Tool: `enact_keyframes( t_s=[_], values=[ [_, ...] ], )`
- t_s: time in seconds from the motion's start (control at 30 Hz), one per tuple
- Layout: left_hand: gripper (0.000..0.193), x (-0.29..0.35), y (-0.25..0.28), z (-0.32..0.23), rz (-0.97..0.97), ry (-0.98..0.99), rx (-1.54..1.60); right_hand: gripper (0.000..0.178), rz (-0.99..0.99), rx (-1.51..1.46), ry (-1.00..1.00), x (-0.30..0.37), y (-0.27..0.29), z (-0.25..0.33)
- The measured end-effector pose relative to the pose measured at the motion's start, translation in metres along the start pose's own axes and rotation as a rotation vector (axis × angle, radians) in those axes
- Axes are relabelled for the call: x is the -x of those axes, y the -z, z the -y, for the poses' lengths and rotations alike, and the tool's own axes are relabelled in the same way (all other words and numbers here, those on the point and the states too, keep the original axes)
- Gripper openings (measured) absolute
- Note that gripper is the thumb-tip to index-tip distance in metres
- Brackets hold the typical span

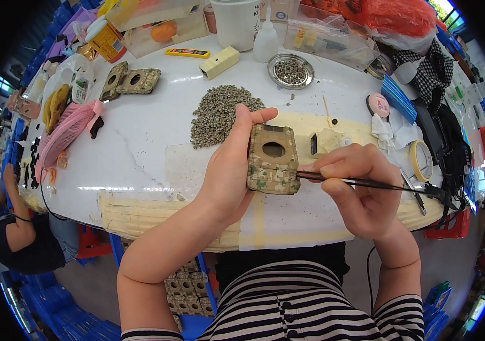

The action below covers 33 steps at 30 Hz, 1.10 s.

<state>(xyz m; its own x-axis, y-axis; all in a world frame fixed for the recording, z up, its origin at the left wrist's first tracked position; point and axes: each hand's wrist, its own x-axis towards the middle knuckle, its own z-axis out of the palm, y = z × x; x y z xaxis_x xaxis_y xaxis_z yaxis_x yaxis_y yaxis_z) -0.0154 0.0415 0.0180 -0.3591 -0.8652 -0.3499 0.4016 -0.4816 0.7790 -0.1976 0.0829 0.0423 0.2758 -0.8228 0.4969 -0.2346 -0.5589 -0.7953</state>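
Observation:
My left hand (223, 173) holds a camouflage-patterned toy tank hull (272, 171), a boxy shell with a round hole in its top. Its thumb and index finger stick up along the left edge; the other fingers are hidden beneath. Pinched in my right hand (370, 190) is a pair of dark tweezers (410, 187), whose tips touch or nearly touch the hull's right side. Whether the tips grip a small part cannot be made out. Just beyond the left hand lies a pile of tiny camouflage-coloured parts (219, 113).
Two more camouflage hulls (138, 81) sit at the far left. A round metal dish (290, 71) of tiny parts stands beside a white squeeze bottle (265, 42). On the right are a tape roll (421, 161) and a cutter knife (414, 193). Another person (23, 241) sits at left.

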Motion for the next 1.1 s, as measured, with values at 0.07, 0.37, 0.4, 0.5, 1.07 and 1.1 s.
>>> enact_keyframes(
  t_s=[0.07, 0.37, 0.4, 0.5, 1.07, 1.1],
  values=[
    [0.058, -0.001, 0.002, 0.000, 0.003, 0.000, 0.008, 0.013, -0.112, -0.221, -0.115, 0.006, 0.000, -0.004],
    [0.059, -0.004, 0.007, 0.000, -0.028, 0.014, 0.038, 0.020, -0.159, -0.243, -0.021, 0.007, 0.001, -0.011],
    [0.059, -0.004, 0.008, -0.001, -0.024, 0.010, 0.037, 0.019, -0.154, -0.228, -0.003, 0.008, 0.002, -0.012],
    [0.058, -0.004, 0.007, -0.002, -0.022, 0.007, 0.053, 0.018, -0.151, -0.189, 0.019, 0.008, 0.004, -0.013],
    [0.049, 0.006, -0.001, 0.005, 0.047, -0.446, -0.415, 0.030, -0.032, 0.258, 0.155, -0.011, -0.005, -0.001],
    [0.049, 0.008, -0.003, 0.004, 0.046, -0.468, -0.420, 0.029, -0.029, 0.281, 0.164, -0.012, -0.005, -0.001]
  ],
)
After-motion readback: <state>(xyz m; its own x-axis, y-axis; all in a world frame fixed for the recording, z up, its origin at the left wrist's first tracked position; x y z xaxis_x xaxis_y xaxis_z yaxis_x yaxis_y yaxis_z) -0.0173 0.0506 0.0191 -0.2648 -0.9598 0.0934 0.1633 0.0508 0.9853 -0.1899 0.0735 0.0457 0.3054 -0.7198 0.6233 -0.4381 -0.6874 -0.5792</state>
